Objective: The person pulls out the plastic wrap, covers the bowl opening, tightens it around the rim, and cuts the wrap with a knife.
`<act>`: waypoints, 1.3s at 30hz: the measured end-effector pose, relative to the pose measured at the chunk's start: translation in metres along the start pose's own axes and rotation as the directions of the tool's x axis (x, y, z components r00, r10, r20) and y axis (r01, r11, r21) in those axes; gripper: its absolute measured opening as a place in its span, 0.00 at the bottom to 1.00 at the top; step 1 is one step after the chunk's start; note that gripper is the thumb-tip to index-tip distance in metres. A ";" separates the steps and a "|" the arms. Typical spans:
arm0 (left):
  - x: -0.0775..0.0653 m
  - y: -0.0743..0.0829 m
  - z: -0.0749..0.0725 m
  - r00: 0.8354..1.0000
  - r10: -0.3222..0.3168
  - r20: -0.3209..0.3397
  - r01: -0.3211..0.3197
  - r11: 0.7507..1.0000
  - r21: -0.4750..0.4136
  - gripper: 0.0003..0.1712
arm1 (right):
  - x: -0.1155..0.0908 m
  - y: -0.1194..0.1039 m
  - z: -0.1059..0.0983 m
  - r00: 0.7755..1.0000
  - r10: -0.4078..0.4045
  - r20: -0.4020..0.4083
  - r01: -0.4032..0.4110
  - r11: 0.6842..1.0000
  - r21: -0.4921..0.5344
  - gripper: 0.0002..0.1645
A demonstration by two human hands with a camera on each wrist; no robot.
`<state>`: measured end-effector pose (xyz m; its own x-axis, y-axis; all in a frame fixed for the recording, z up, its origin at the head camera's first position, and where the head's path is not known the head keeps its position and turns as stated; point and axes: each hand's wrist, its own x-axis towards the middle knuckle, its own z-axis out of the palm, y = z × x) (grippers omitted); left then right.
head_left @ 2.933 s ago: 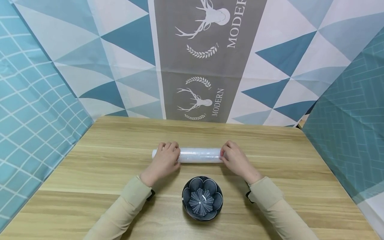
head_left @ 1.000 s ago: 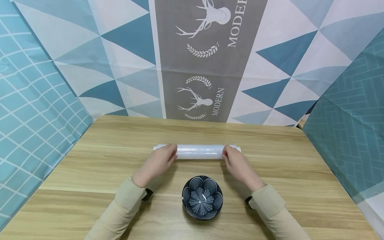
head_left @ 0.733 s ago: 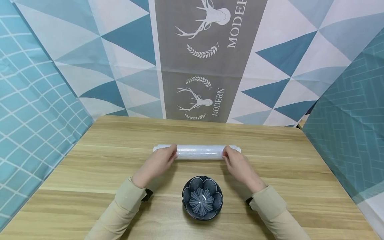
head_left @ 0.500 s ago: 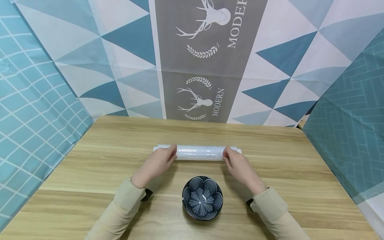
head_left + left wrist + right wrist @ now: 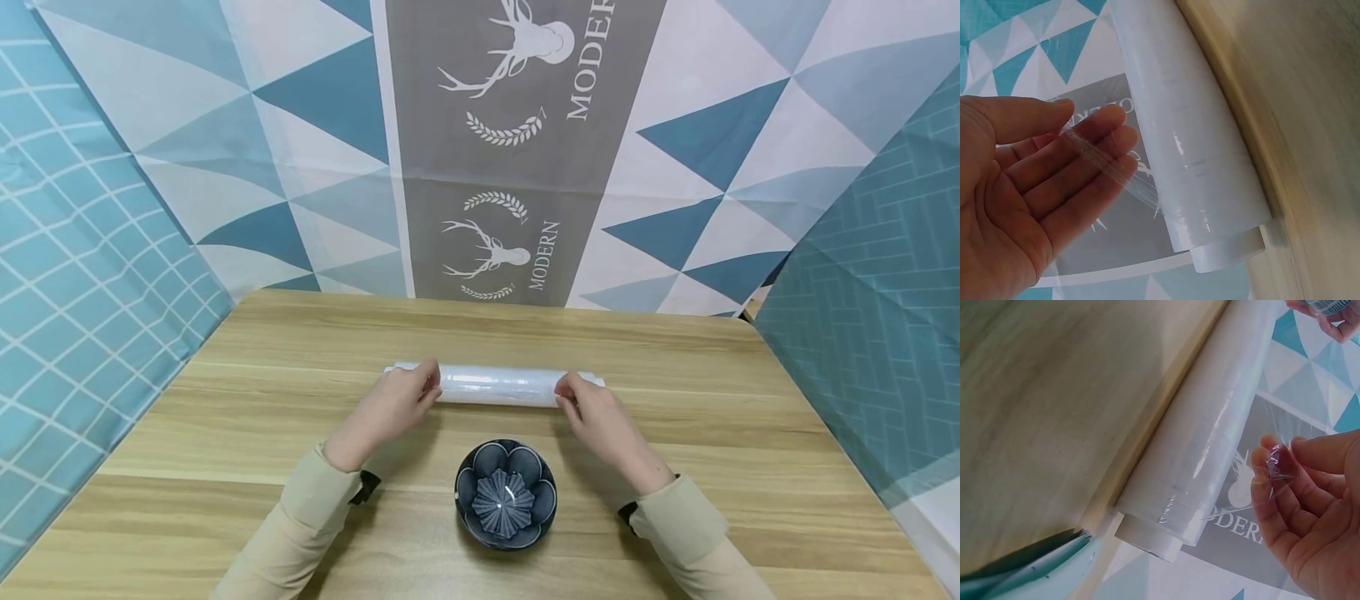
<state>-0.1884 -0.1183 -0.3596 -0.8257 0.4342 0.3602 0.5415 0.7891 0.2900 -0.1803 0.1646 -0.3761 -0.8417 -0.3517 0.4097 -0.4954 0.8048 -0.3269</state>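
A roll of cling film (image 5: 498, 386) lies crosswise on the table, its white core (image 5: 1229, 250) sticking out at the end. My left hand (image 5: 393, 408) is at the left part of the roll's near side. Between thumb and forefinger it pinches the loose film edge (image 5: 1116, 169), which runs back to the roll in a clear gathered strip. On the other side, my right hand (image 5: 603, 421) pinches the film's right corner (image 5: 1275, 465) with thumb and fingertips. A dark blue flower-patterned bowl (image 5: 506, 500) stands upright between the forearms, nearer to me than the roll.
The wooden table (image 5: 300, 333) reaches back to a patterned cloth wall (image 5: 495, 167) with deer prints. Blue grid cloth (image 5: 90, 292) hangs along the left side, and teal cloth (image 5: 862, 333) along the right.
About three seconds ago my hands were on the roll itself; now both pinch its film edge on the near side. Over the last second the roll has shifted slightly towards me. The bowl stays put.
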 end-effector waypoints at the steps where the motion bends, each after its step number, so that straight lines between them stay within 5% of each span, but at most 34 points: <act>1: 0.000 0.000 0.000 1.000 -0.004 -0.001 0.004 1.000 -0.002 0.06 | 0.000 -0.001 0.000 1.000 0.002 0.003 -0.002 1.000 0.000 0.05; 17: 0.000 0.001 0.000 0.997 0.072 -0.039 -0.073 0.997 -0.010 0.05 | -0.006 -0.004 -0.005 0.999 -0.026 -0.030 0.026 1.000 -0.004 0.03; 39: -0.004 0.014 -0.012 0.999 0.039 0.005 -0.039 0.999 -0.024 0.04 | -0.013 -0.010 -0.017 0.998 -0.034 -0.044 0.034 0.999 0.008 0.03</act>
<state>-0.1750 -0.1141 -0.3462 -0.8047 0.4671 0.3664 0.5770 0.7607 0.2973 -0.1608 0.1694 -0.3634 -0.8142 -0.3575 0.4574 -0.5257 0.7884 -0.3195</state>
